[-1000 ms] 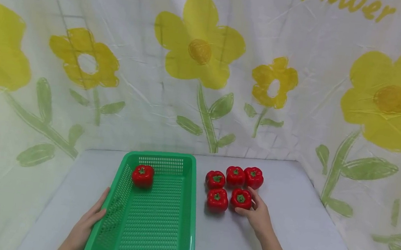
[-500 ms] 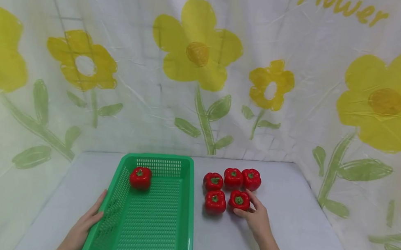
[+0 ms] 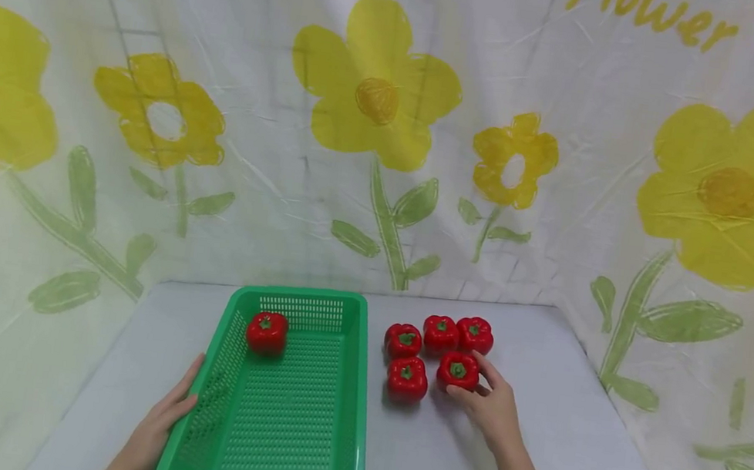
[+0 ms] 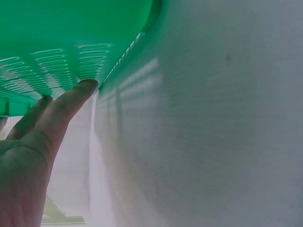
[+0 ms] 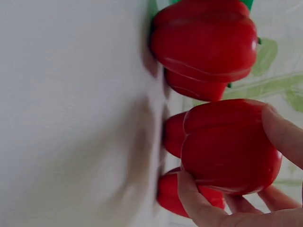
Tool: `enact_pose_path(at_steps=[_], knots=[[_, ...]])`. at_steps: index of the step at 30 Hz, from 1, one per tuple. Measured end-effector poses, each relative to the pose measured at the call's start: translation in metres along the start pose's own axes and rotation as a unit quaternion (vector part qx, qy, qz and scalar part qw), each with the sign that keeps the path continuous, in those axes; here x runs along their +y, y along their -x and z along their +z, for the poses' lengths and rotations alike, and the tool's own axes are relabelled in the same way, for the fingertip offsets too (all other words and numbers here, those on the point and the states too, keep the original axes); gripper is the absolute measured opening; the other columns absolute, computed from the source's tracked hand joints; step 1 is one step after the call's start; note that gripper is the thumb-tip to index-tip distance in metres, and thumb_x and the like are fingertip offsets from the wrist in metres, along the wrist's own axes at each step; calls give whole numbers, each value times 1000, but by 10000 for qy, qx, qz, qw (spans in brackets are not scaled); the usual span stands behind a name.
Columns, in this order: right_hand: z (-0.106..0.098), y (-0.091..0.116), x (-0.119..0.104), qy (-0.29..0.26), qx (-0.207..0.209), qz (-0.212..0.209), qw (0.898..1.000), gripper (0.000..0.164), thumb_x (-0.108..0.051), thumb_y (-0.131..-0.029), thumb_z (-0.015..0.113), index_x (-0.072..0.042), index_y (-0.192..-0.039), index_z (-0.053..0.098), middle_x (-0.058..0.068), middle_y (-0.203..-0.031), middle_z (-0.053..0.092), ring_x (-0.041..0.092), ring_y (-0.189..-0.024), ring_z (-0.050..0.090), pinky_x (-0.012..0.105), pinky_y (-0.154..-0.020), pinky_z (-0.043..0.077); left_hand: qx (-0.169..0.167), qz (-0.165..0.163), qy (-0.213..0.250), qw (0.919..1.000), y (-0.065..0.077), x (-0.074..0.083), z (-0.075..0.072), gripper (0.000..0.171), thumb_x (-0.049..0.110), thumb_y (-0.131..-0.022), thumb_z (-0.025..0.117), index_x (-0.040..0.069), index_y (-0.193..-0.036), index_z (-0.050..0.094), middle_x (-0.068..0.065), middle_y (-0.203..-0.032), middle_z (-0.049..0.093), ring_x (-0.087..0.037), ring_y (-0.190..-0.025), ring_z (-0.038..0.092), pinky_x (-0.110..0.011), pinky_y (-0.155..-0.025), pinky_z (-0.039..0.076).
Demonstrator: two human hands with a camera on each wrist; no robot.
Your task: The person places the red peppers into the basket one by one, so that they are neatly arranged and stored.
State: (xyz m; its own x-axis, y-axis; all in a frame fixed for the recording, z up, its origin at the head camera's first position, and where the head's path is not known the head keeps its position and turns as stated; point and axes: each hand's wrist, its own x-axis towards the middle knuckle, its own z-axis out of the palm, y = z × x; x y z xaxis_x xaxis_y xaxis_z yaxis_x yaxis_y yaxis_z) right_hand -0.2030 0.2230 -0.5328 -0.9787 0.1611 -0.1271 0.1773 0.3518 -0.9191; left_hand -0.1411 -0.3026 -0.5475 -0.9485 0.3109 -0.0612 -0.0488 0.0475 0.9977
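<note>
Red and glossy, one bell pepper (image 3: 458,371) sits in the right hand (image 3: 495,413), just right of centre in the lower half of the frame, thumb and fingers curled around its sides; the right wrist view shows its base off the tabletop (image 3: 594,438). Over at lower left, the left hand (image 3: 159,419) lies relaxed, fingers nearly straight against the outer left wall of the green basket (image 3: 361,419), gripping nothing. Inside, a single pepper (image 3: 266,333) stands at the basket's upper left. Four loose peppers (image 3: 407,379) cluster to the left of and behind the held one, the front-left one just beside it.

Now the edges: a narrow strip separates the basket's right rim from that cluster, while right of the forearm white surface runs out to the table's slanting right edge. Pale and smooth, the tabletop meets a white curtain (image 3: 257,120) printed with yellow flowers (image 3: 334,121), filling the upper frame.
</note>
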Motion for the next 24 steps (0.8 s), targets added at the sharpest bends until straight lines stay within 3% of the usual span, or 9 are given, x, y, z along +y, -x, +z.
enact_pose_path(at_steps=[7,15,24], knots=[[-5,3,-17,-61,89,-212,9997,85,-29,-86,82,-24,-158,36,14,-161,34,44,-142,38,51,-101,52,170,134,-240,9995,-2,2,1,56,33,-113,25,32,-163,1,3,-170,-13,32,-127,19,-6,-100,29],[-6,10,-36,-121,188,-295,9993,89,-32,-84,84,-23,-158,36,14,-161,35,45,-140,39,51,-98,54,-32,95,26,9999,0,0,0,57,33,-113,24,31,-163,-2,4,-169,-17,33,-127,19,-5,-100,28],[-2,16,-56,-270,210,-415,9986,86,-30,-83,85,-25,-156,39,11,-158,39,39,-140,40,50,-98,54,11,74,-17,10000,0,0,1,56,34,-113,24,34,-163,-2,5,-169,-17,33,-127,18,-5,-99,29]])
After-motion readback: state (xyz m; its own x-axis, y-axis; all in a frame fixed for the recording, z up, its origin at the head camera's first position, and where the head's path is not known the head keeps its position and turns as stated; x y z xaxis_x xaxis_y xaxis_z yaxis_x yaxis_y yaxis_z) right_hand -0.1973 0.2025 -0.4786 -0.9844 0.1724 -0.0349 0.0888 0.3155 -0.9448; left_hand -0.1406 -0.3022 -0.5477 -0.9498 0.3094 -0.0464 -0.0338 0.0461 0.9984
